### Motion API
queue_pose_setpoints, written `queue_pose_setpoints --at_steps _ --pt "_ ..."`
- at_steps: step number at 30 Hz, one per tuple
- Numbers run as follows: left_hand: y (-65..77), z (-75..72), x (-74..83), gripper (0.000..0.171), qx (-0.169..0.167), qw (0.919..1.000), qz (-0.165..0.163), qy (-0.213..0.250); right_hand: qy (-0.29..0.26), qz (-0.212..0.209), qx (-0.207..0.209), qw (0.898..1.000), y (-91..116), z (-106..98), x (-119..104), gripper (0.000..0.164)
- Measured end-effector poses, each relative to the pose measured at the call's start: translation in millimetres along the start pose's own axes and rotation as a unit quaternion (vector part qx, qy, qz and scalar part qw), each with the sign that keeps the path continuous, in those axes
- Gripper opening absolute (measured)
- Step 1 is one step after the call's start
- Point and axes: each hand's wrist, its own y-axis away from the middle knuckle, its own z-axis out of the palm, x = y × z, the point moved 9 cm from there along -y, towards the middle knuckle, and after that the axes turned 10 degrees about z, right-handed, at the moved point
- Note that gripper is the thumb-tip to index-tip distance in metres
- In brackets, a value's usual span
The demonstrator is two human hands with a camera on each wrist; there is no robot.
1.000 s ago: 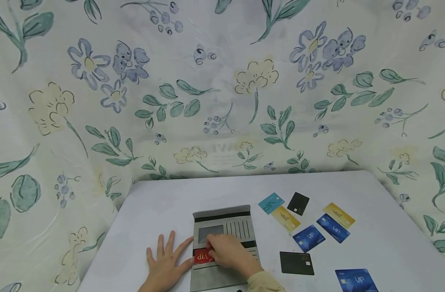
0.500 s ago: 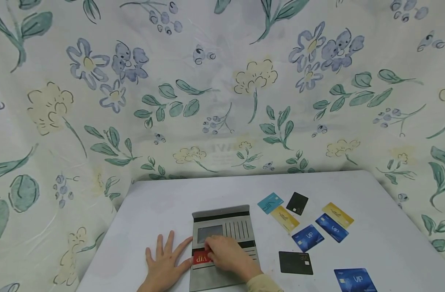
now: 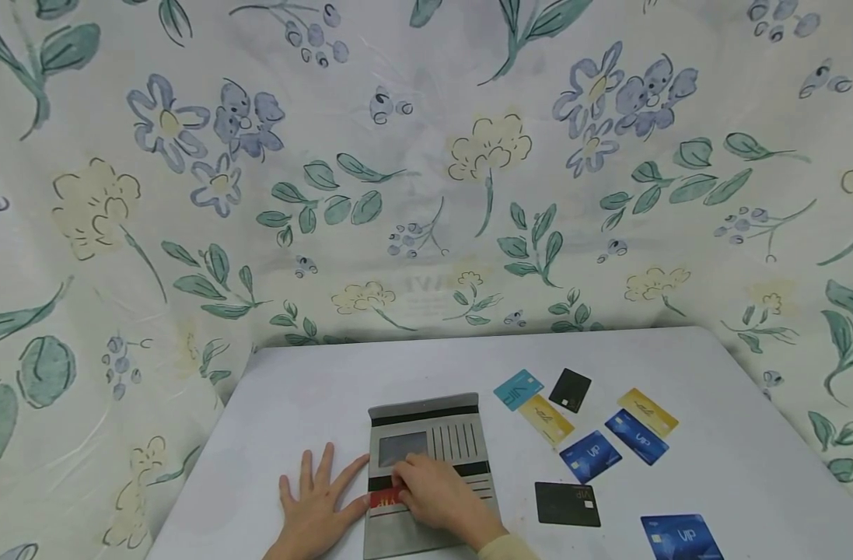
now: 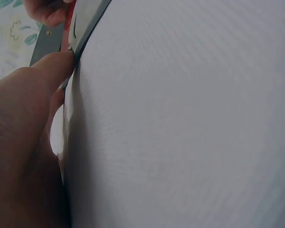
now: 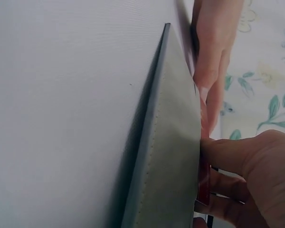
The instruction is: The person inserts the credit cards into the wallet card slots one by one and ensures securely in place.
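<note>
Pinching the red card between thumb and bent fingers, the right hand has its grip closed right down on it, at a slot on the left side of the unfolded wallet. The left hand grips nothing: its fingers lie spread on the table, its thumb touching the wallet's edge beside the card.

To me this looks like seating the card: best to hold it level with the slot's lip, press evenly at both ends, and let the left thumb stop the wallet sliding. A skewed push could catch a corner.

The card's lower part seems hidden in the slot. Above sits a grey window pocket; whether the other slots hold anything, I can't tell. Loose cards lie to the wallet's right.
</note>
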Motion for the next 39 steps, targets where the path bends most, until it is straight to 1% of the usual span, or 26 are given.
queue_pose_setpoints --at_steps 4,8,13,15,18,21,23,26,28,34,39 --pt "-0.2 2.0 -1.1 0.069 -0.005 1.0000 -0.005 -0.003 0.021 -0.003 0.011 1.000 4.1 -2.4 -1.7 0.006" --pt "-0.2 1.7 -1.3 0.070 -0.001 1.0000 -0.005 -0.008 0.046 0.000 0.016 0.999 7.3 -2.7 -2.0 0.007" --pt "-0.2 1.2 -0.5 0.070 0.004 1.0000 -0.001 -0.003 0.042 -0.007 0.020 0.999 11.9 -3.0 -1.5 0.009" --pt "-0.4 1.4 -0.6 0.070 0.005 1.0000 0.002 -0.001 0.035 -0.010 0.013 0.999 13.1 -1.8 -0.6 0.017" --pt "-0.6 2.0 -1.4 0.070 0.005 1.0000 0.005 -0.005 0.029 -0.010 -0.014 0.999 14.1 3.1 1.2 0.040" --pt "-0.5 3.1 -2.8 0.071 0.001 1.0000 0.001 -0.008 0.049 -0.014 -0.037 0.998 15.1 8.6 0.2 0.061" --pt "-0.3 2.7 -2.8 0.071 0.003 1.0000 0.001 -0.007 0.066 -0.025 -0.042 0.997 15.8 11.4 -2.1 0.067" --pt "-0.3 2.4 -2.6 0.072 0.002 1.0000 0.000 -0.006 0.093 -0.043 -0.038 0.994 17.1 12.7 -6.4 0.067" --pt "-0.7 2.4 -2.6 0.071 0.002 1.0000 0.001 -0.004 0.100 -0.048 -0.035 0.993 17.4 13.1 -8.1 0.066" --pt "-1.2 3.2 -3.0 0.073 0.000 1.0000 -0.003 -0.002 0.120 -0.052 -0.026 0.991 19.4 13.4 -9.9 0.066" --pt "-1.9 3.1 -2.8 0.073 -0.004 0.9999 -0.009 -0.013 0.132 -0.060 -0.012 0.989 22.9 12.6 -10.5 0.065"
